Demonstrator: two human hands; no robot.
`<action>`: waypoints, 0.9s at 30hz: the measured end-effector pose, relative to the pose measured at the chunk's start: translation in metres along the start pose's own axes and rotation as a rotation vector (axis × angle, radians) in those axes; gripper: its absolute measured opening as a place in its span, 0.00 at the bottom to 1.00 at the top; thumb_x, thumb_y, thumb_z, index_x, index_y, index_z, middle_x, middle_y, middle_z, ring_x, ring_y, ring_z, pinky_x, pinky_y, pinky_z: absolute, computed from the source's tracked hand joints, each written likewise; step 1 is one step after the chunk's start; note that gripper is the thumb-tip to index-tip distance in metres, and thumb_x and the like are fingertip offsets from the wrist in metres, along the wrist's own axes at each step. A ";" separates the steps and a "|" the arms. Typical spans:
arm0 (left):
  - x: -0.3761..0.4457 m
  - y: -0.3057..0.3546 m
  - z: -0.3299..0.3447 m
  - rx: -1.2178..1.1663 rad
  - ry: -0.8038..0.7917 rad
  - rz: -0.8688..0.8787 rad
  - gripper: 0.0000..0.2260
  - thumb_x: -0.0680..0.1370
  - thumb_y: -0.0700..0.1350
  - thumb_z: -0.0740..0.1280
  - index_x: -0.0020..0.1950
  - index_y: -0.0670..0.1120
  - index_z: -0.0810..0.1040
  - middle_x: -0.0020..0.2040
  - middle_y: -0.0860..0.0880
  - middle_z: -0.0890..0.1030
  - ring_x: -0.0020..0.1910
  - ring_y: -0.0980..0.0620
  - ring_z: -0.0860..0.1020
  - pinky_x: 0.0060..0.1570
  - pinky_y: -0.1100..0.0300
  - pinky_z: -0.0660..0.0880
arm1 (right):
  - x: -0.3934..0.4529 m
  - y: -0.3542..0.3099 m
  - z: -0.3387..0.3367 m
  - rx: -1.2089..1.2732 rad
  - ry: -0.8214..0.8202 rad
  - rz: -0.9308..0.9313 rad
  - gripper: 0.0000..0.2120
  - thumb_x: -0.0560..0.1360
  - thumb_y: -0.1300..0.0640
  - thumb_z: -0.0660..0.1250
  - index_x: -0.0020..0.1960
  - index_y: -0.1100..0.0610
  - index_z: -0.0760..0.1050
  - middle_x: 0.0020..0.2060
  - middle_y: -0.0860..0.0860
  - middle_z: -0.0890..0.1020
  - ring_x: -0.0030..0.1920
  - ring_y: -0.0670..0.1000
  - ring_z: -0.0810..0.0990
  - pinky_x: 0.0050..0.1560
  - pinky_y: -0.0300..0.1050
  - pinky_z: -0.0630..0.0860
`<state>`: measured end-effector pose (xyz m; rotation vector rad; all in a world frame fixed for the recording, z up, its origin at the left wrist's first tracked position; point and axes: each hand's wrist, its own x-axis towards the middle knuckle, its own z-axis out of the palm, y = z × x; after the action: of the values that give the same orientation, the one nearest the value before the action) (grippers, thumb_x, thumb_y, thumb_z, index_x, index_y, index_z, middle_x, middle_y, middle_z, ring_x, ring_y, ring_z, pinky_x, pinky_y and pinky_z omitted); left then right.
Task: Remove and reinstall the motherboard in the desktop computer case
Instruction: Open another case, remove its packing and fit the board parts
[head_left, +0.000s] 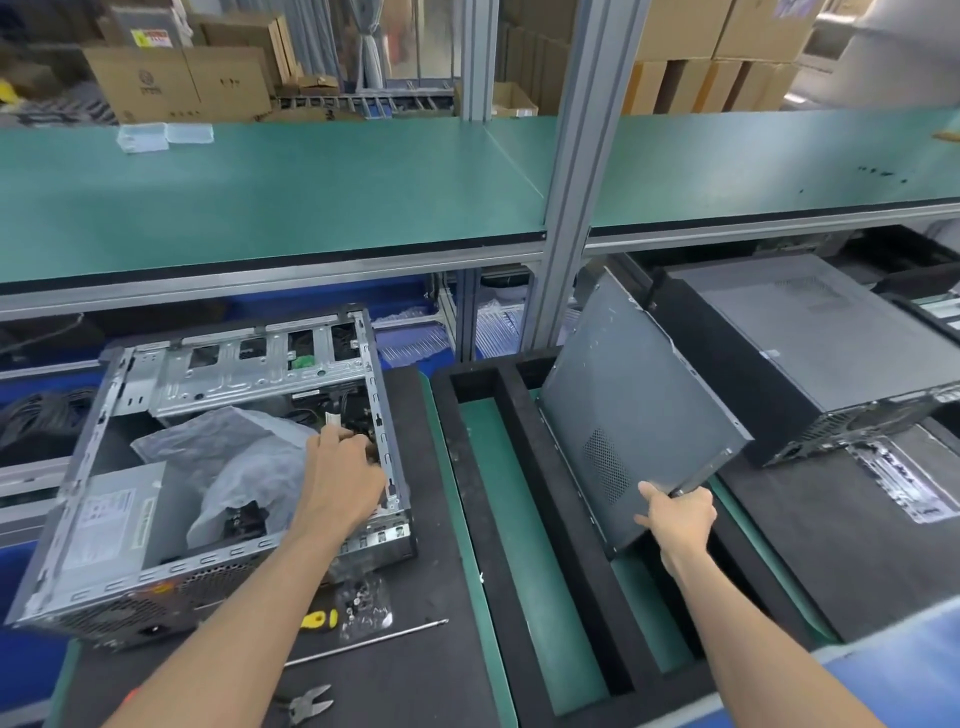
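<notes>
Grey sheet steel fills my view: the open desktop case (208, 467) lies on its side on the black mat of the bench (415, 649), and my left hand (340, 480) reaches inside it near the right wall, beside a crumpled plastic bag (244, 467), its fingers (358, 441) curled among the cables, though I cannot tell what they grip. The motherboard itself I cannot make out under the bag and hand. My right hand (678, 519) holds the case's side panel (623, 415) tilted upright by its lower corner, thumb on the face, fingers wrapped behind; a screwdriver (363, 631), a bag of screws (363, 605) and cutters (306, 704) lie in front of the case.
</notes>
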<state>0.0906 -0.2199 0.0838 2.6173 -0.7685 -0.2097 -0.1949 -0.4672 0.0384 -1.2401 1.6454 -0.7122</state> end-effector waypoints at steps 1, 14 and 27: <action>0.000 0.000 0.000 0.001 0.000 0.000 0.15 0.74 0.37 0.64 0.60 0.41 0.81 0.66 0.42 0.72 0.65 0.43 0.65 0.66 0.49 0.67 | -0.001 -0.001 0.001 -0.006 0.004 0.010 0.19 0.74 0.62 0.75 0.60 0.69 0.73 0.60 0.60 0.76 0.32 0.50 0.81 0.43 0.53 0.84; -0.008 0.001 -0.003 0.072 0.072 -0.022 0.16 0.70 0.41 0.69 0.58 0.48 0.80 0.74 0.43 0.63 0.72 0.41 0.56 0.72 0.40 0.56 | -0.036 -0.009 -0.006 -0.566 -0.011 0.100 0.16 0.75 0.46 0.67 0.50 0.59 0.73 0.37 0.53 0.80 0.23 0.54 0.82 0.48 0.51 0.81; -0.011 -0.013 -0.026 -0.006 0.073 -0.069 0.23 0.72 0.41 0.70 0.68 0.49 0.75 0.73 0.42 0.64 0.73 0.41 0.60 0.71 0.48 0.62 | -0.161 -0.100 0.115 -0.361 -0.418 -0.708 0.05 0.76 0.51 0.69 0.47 0.50 0.83 0.36 0.44 0.84 0.43 0.47 0.83 0.49 0.43 0.78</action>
<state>0.0938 -0.1952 0.1022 2.6329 -0.6521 -0.1348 -0.0391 -0.3388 0.1297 -2.1152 0.9962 -0.5156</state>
